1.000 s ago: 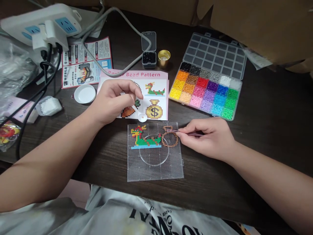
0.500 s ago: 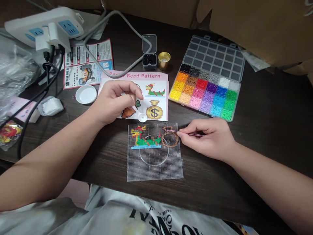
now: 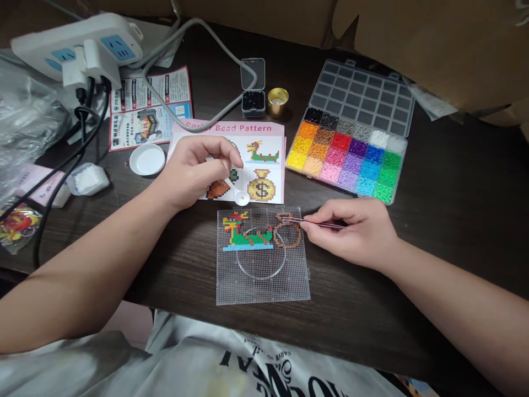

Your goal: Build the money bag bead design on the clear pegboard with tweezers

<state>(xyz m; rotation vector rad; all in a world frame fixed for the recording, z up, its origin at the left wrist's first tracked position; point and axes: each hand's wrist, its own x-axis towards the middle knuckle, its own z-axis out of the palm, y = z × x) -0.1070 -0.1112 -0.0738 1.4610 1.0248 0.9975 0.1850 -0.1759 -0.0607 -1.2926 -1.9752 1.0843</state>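
Pinched in my left hand (image 3: 200,171) is a small white spoon (image 3: 242,197), its bowl just beyond the pegboard's far edge with a tiny bead or two inside. My right hand (image 3: 351,234) grips thin pink tweezers (image 3: 326,224), whose tips reach the neck of a brown bead outline (image 3: 288,244) shaped like a bag. The clear pegboard (image 3: 260,286) lies flat on the table and also carries a green bead dragon boat (image 3: 252,239) on a blue strip. Whether the tips hold a bead is too small to tell. Under my left hand lies the printed bead pattern sheet (image 3: 270,148).
An open bead box (image 3: 343,149) with many colours stands at the right. Behind the sheet are a small box of black beads (image 3: 253,100) and a gold cup (image 3: 278,102). A white lid (image 3: 147,160), a power strip (image 3: 78,44) and cables are on the left.
The view has shifted very slightly. Both hands keep nearly the same place, and the tweezer tips stay at the neck of the brown outline.
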